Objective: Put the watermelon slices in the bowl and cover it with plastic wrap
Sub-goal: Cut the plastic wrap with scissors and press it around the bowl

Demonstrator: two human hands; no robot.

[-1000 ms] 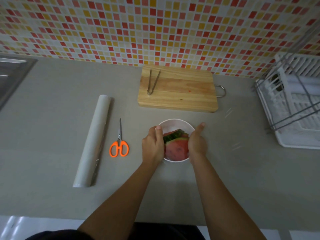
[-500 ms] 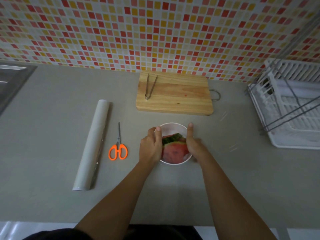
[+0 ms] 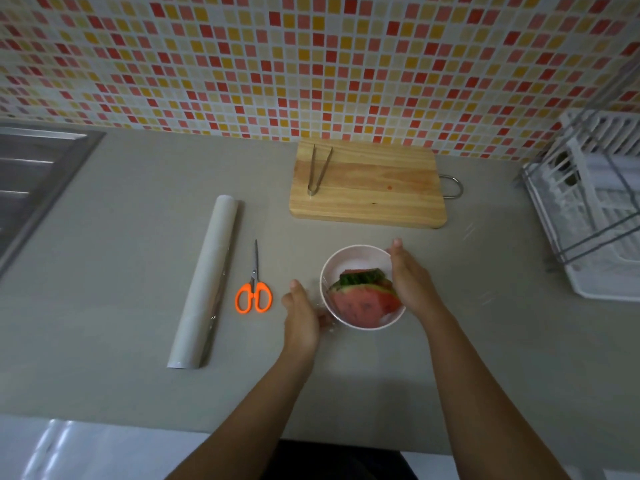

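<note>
Wrapping: I judge it nearly done. The watermelon slices [image 3: 363, 301] lie in the pink bowl [image 3: 349, 251] on the desk [image 3: 138, 237], under clear plastic wrap [image 3: 327, 322].
Left hand [image 3: 300, 317]: it has come off the bowl's left rim and sits just beside it, at the crinkled film. I cannot tell whether it pinches the film.
Right hand [image 3: 412, 282]: still flat against the right wall, fingers straight and together.
Meaning: the left edge likely still needs tucking.

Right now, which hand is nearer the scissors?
Left. The left hand is between the scissors and the bowl, just right of the orange handles and not touching them. The right hand is at the bowl's right rim, on the far side.
</note>
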